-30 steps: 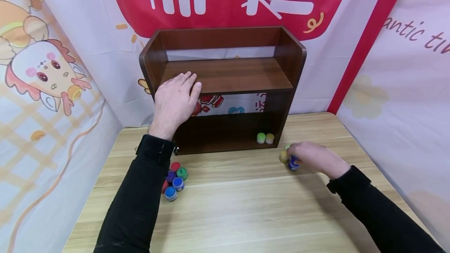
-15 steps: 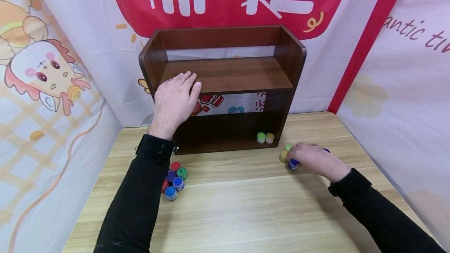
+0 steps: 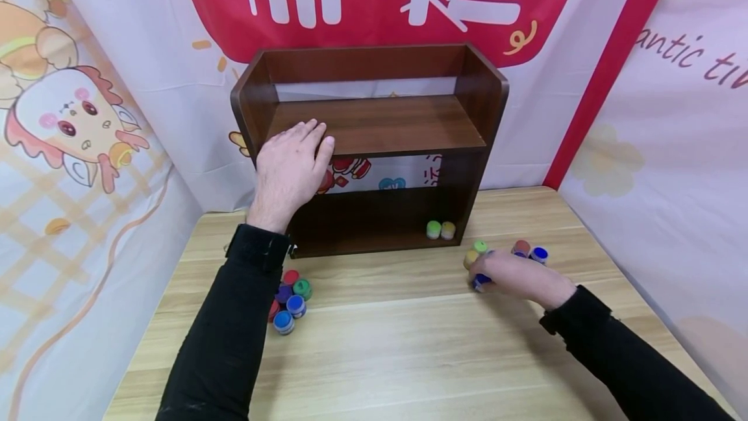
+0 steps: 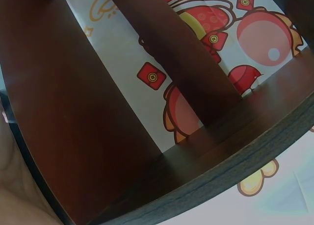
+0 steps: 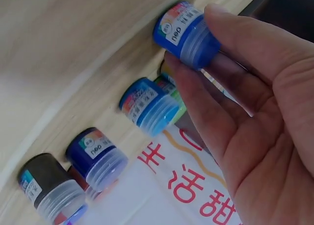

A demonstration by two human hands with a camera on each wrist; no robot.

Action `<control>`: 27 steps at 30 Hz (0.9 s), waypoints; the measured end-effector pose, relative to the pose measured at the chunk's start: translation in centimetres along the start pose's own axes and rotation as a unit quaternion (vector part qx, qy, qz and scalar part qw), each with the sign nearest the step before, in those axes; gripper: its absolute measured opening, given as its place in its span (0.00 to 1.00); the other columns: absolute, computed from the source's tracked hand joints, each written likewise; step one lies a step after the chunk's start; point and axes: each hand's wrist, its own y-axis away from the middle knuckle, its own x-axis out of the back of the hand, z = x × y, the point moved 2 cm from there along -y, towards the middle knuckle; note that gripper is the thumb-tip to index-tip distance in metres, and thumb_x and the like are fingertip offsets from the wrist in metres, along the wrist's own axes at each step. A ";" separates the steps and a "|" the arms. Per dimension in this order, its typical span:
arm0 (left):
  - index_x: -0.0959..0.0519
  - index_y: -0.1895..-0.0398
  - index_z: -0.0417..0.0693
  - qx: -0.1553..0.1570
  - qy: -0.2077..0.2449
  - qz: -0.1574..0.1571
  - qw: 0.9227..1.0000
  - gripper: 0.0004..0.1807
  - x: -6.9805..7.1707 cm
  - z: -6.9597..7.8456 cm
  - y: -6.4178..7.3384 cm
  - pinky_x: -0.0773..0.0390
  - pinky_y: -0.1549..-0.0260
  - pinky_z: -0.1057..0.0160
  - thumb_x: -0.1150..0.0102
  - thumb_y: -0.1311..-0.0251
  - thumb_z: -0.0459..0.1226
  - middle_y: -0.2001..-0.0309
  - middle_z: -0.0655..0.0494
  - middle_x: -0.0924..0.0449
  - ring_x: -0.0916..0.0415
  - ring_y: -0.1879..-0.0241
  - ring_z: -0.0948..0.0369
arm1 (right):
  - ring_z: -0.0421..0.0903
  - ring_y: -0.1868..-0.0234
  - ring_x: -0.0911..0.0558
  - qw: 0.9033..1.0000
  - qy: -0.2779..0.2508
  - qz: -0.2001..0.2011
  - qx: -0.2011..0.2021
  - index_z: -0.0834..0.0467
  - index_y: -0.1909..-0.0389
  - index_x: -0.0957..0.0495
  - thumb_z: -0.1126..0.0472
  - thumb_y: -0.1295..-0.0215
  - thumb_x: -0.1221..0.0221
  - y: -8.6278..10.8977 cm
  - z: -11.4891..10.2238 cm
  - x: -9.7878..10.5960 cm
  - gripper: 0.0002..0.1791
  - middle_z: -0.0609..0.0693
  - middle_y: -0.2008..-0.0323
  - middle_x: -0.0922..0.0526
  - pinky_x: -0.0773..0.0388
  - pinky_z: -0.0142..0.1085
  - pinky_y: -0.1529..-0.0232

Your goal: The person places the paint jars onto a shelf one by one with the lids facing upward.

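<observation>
My left hand [image 3: 289, 164] lies with extended fingers on the upper board at the left side of a dark brown wooden shelf [image 3: 386, 125]; part of it shows at the edge of the left wrist view. At the right, my right hand [image 3: 520, 276] pinches a blue paint jar [image 5: 184, 34] between thumb and fingers. Close by it stand a light green jar [image 3: 480, 247], a yellow jar [image 3: 471, 259], a reddish jar [image 3: 522, 247] and a dark blue jar [image 3: 539, 254]. In the right wrist view, a lighter blue jar [image 5: 149, 107] and a blackish jar [image 5: 51, 186] also show.
On the shelf's bottom board, a light green jar [image 3: 433, 230] and a yellow jar [image 3: 448, 230] stand at the right end. Several jars, including a green one [image 3: 302, 288] and a blue one [image 3: 283, 322], cluster left on the wooden table [image 3: 374, 349]. Printed cloth [image 3: 654, 148] surrounds the table.
My right hand has moved slightly left and toward me, with the blue paint jar in its fingers. The reddish and dark blue jars behind it have come into view. My left hand stays put.
</observation>
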 end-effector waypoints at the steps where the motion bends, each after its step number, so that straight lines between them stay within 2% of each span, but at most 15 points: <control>1: 0.35 0.20 0.55 -0.001 0.001 0.000 1.000 0.40 0.0 0.0 0.0 0.44 0.24 0.47 0.80 0.22 0.63 0.23 0.52 0.35 0.40 0.23 0.53 | 0.44 0.52 0.15 1.000 0.000 -0.002 -0.003 0.54 0.53 0.12 0.59 0.40 0.27 -0.1 0.0 -0.1 0.14 0.47 0.55 0.11 0.15 0.44 0.48; 7: 0.34 0.20 0.55 -0.004 0.003 0.004 1.000 0.40 0.0 0.1 0.0 0.43 0.24 0.48 0.79 0.22 0.63 0.23 0.52 0.34 0.40 0.23 0.53 | 0.42 0.54 0.15 1.000 -0.014 -0.016 -0.010 0.54 0.53 0.12 0.59 0.37 0.29 -0.6 -0.2 -0.2 0.11 0.45 0.57 0.12 0.15 0.41 0.51; 14: 0.34 0.20 0.54 -0.002 0.000 0.007 1.000 0.39 0.0 0.1 0.0 0.42 0.24 0.48 0.78 0.22 0.62 0.24 0.52 0.34 0.39 0.24 0.53 | 0.41 0.62 0.18 0.999 -0.017 0.020 0.020 0.55 0.60 0.14 0.63 0.36 0.30 -2.0 -1.0 1.5 0.05 0.44 0.64 0.15 0.16 0.40 0.59; 21: 0.33 0.20 0.54 -0.002 0.000 0.010 1.000 0.41 0.2 0.1 0.2 0.42 0.25 0.48 0.81 0.22 0.63 0.24 0.52 0.33 0.39 0.24 0.52 | 0.38 0.65 0.20 0.999 -0.030 0.021 -0.005 0.51 0.55 0.14 0.59 0.35 0.30 -3.8 -1.5 3.0 0.09 0.42 0.63 0.15 0.15 0.39 0.56; 27: 0.33 0.21 0.54 -0.002 -0.001 0.010 1.000 0.41 0.3 0.2 0.2 0.42 0.25 0.48 0.81 0.22 0.63 0.24 0.52 0.33 0.39 0.24 0.52 | 0.39 0.69 0.23 0.999 -0.038 0.016 -0.002 0.52 0.58 0.13 0.57 0.35 0.31 -5.5 -2.2 4.3 0.07 0.43 0.68 0.17 0.17 0.33 0.63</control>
